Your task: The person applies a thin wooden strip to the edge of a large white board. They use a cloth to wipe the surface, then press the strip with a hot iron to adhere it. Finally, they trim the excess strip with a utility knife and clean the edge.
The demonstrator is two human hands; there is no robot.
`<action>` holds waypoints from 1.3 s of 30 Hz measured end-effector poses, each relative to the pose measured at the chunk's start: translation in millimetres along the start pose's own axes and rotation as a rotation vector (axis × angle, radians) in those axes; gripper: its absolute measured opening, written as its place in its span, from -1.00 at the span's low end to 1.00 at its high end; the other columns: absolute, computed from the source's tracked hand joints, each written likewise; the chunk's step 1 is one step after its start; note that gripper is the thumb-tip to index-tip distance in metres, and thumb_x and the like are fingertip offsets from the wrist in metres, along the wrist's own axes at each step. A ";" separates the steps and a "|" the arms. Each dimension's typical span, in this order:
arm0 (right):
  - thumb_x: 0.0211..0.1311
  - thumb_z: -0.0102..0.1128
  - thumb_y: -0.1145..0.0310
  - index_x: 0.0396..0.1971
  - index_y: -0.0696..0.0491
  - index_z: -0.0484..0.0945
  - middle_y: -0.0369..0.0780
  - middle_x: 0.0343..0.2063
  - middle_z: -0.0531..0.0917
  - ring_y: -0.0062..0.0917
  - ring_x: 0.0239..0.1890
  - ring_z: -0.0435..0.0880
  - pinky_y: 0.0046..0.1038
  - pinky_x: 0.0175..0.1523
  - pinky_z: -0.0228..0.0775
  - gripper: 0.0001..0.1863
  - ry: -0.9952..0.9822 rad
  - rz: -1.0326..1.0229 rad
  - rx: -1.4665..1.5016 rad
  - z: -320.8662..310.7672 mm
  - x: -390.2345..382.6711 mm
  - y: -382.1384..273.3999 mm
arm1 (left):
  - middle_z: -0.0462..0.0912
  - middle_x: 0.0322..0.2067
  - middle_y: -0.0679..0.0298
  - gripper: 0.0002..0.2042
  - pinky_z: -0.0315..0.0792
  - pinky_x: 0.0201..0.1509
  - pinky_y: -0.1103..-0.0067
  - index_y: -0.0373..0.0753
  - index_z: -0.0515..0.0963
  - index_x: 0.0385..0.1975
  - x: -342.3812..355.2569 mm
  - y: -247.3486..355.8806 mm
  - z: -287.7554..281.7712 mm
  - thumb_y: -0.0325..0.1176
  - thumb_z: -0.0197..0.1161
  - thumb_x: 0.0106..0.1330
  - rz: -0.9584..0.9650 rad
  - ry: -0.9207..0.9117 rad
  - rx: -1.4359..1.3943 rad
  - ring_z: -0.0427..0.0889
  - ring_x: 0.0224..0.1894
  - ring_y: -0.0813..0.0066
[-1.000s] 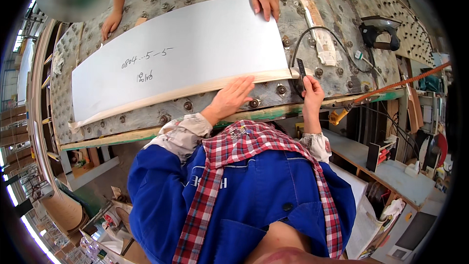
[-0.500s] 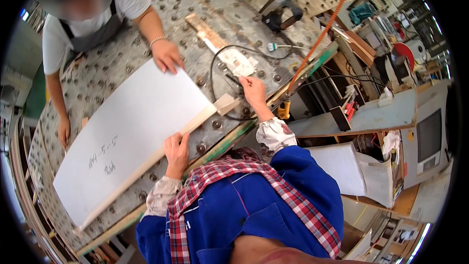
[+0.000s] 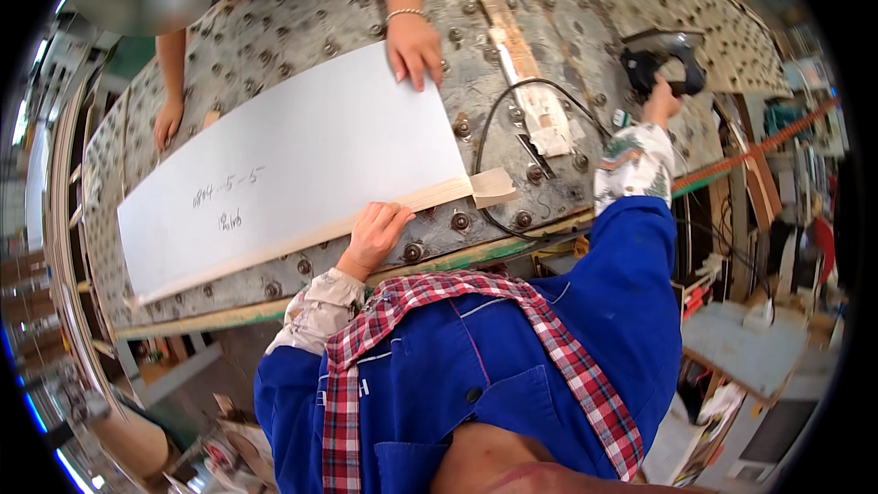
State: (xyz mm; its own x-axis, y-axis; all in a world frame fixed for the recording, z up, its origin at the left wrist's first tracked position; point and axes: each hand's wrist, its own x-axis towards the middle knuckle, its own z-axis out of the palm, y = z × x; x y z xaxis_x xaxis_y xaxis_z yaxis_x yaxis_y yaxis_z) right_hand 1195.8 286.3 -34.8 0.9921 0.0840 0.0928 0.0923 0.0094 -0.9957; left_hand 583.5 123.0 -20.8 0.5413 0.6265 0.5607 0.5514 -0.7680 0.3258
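Note:
A long white panel (image 3: 302, 137) with one curved edge and handwritten marks lies on the studded metal table (image 3: 594, 0). A pale wood edge strip (image 3: 434, 191) runs along its near side. My left hand (image 3: 370, 236) rests on that strip, fingers laid over it, holding nothing. At the right end is a loose tan offcut (image 3: 494, 185), with a flat black tool (image 3: 535, 155) beyond. My right hand (image 3: 663, 102) reaches to the back right, fingers closed round the handle of a dark electric iron (image 3: 677, 52).
Opposite, a co-worker's hand (image 3: 416, 55) presses the panel's far corner and another (image 3: 167, 123) is beside its curved edge. A long wood piece (image 3: 512, 37) lies within a looped black cable (image 3: 485, 133). An orange hose (image 3: 768, 142) crosses the right edge above cluttered shelving.
My right hand has let go of the black tool, which now lies on the table, and moved up and right onto the iron. My left hand still rests on the strip.

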 end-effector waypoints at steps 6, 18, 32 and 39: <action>-0.17 0.43 0.50 -0.43 0.22 0.56 -0.23 -0.46 0.62 -0.56 -0.51 0.58 -0.50 -0.40 0.45 -0.74 -0.286 -0.103 0.201 -4.2 10.0 -22.0 | 0.43 -0.47 0.31 -0.85 0.31 -0.33 0.51 -0.24 0.51 -0.43 -0.5 4.6 0.7 -0.41 0.31 0.03 -0.047 -0.030 0.068 0.42 -0.44 0.39; -0.13 0.38 0.54 -0.75 0.09 0.44 -0.30 -0.78 0.45 -0.61 -0.81 0.36 -0.57 -0.70 0.20 -0.76 -0.372 -0.007 0.444 -46.6 -120.2 -149.5 | 0.45 -0.44 0.31 -0.86 0.29 -0.25 0.50 -0.22 0.51 -0.39 -7.0 2.4 -4.0 -0.44 0.26 0.03 -0.064 -0.019 0.019 0.44 -0.37 0.38; -0.10 0.29 0.54 -0.69 0.16 0.46 -0.27 -0.76 0.50 -0.58 -0.75 0.41 -0.55 -0.67 0.13 -0.85 -0.077 -0.279 0.446 -77.8 -137.1 -127.3 | 0.49 -0.38 0.27 -0.84 0.29 -0.20 0.43 -0.24 0.54 -0.37 -52.9 -16.5 -52.9 -0.53 0.24 0.01 -0.134 0.059 0.075 0.45 -0.32 0.31; -0.13 0.30 0.52 -0.72 0.18 0.47 -0.24 -0.78 0.50 -0.58 -0.80 0.36 -0.53 -0.68 0.10 -0.84 -0.125 -0.264 0.418 -40.0 -95.2 -83.0 | 0.49 -0.32 0.25 -0.82 0.28 -0.20 0.41 -0.25 0.53 -0.35 -30.2 -1.6 -34.6 -0.44 0.31 0.03 -0.302 0.042 0.038 0.42 -0.30 0.28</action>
State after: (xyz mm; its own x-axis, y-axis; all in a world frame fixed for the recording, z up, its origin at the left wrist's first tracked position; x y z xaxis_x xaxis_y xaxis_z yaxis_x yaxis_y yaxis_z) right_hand 1097.0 237.7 39.0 0.9195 0.1429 0.3662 0.2716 0.4424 -0.8547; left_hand 544.3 100.7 -11.8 0.3230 0.8192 0.4739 0.7073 -0.5417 0.4542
